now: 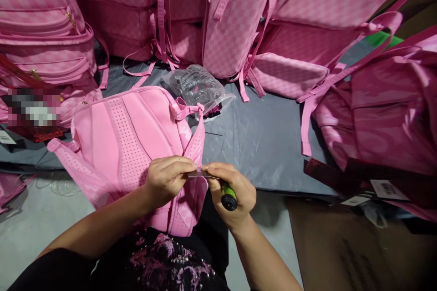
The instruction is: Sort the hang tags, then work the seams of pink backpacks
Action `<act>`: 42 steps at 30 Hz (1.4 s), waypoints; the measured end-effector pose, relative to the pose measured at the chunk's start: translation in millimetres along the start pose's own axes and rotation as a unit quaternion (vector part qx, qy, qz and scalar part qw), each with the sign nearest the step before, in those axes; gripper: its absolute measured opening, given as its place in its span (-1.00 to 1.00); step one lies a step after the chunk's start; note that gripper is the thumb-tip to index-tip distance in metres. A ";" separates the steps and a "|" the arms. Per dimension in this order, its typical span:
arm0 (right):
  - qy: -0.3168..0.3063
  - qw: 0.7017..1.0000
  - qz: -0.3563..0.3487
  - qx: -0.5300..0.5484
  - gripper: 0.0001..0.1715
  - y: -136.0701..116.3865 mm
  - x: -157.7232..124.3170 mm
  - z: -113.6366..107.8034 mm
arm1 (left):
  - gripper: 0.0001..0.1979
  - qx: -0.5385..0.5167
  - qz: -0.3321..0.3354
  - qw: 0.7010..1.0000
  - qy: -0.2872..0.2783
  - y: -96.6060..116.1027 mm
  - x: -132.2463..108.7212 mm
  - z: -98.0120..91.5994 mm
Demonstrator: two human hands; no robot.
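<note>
A pink backpack (126,141) leans at the table's front edge, its padded back with a dotted centre strip facing up. Over its right side, my left hand (169,177) is closed, thumb and finger pinching a small thin flat piece (194,174). At the other end of that piece, the fingertips of my right hand (235,191) meet it. My right hand is also wrapped round a tool with a green handle and black end (229,198); its working end is hidden. A pink shoulder strap (196,138) runs just behind the fingertips.
Several pink checkered bags stand along the back, among them a narrow upright case (237,22). A crumpled clear plastic bag (196,84) lies on the grey-covered table (266,132). More backpacks with tags flank both sides (392,109). Below right is brown cardboard (341,245).
</note>
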State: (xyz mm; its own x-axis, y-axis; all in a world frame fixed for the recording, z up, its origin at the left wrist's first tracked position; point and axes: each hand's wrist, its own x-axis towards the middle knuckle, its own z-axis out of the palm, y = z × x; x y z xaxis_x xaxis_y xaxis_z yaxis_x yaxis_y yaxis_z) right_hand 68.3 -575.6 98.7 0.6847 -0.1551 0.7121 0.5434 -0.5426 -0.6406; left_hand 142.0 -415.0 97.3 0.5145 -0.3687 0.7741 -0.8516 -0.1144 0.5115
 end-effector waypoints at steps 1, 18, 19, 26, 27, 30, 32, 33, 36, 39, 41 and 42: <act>0.008 1.000 0.006 0.001 -0.70 -0.1 -0.5 0.5 | -0.82 -0.002 0.001 1.000 0.002 0.3 -0.5 -0.6; -0.014 0.995 -0.023 -0.101 -0.86 -25.2 -23.4 10.4 | -0.08 0.129 -0.017 0.895 -0.426 -0.8 -116.4 -88.5; -0.016 0.995 -0.031 -0.099 -0.89 -28.5 -25.6 16.3 | -0.12 0.154 -0.016 0.883 -0.444 3.8 -134.1 -78.9; -0.024 0.988 -0.058 -0.141 -0.89 -24.5 -31.2 27.3 | -0.50 0.213 -0.016 0.905 -0.368 36.9 -177.9 67.4; -0.027 0.988 -0.055 -0.145 -0.84 -21.1 -33.7 20.9 | -0.56 0.197 0.009 0.911 -0.362 43.0 -174.8 76.4; -0.024 0.986 -0.059 -0.154 -0.70 -12.3 -46.7 -0.9 | -0.84 0.150 0.069 0.942 -0.292 51.5 -155.9 60.6; -0.026 0.986 -0.073 -0.147 -0.67 -7.9 -57.0 -8.9 | -0.89 0.132 0.081 0.970 -0.189 44.8 -130.8 22.5; -0.029 0.987 -0.078 -0.137 -0.67 -5.8 -61.2 -9.8 | -0.89 0.126 0.090 0.977 -0.144 39.1 -112.9 0.5; -0.015 0.991 -0.084 -0.099 -0.67 2.3 -66.1 -4.7 | -0.72 0.149 0.153 0.976 -0.043 21.0 -42.0 -51.8; 0.005 0.994 -0.086 -0.072 -0.70 15.1 -62.0 2.9 | -0.46 0.316 0.108 0.942 -0.027 6.4 25.5 -64.7; 0.004 0.996 -0.072 -0.055 -0.73 23.7 -56.8 9.2 | -0.34 0.380 -0.039 0.909 -0.168 -1.4 50.2 -63.7; -0.003 0.997 -0.057 -0.046 -0.75 26.7 -53.6 13.8 | -0.33 0.396 -0.122 0.877 -0.242 -4.4 54.7 -65.5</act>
State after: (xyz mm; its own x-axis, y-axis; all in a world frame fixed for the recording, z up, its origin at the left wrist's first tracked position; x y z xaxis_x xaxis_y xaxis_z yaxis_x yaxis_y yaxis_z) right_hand 52.8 -570.4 39.5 0.6233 -0.0832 0.7776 0.5720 -0.6296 -0.5258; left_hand 180.4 -374.3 161.8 0.7514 -0.5712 0.3303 -0.6233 -0.7787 0.0713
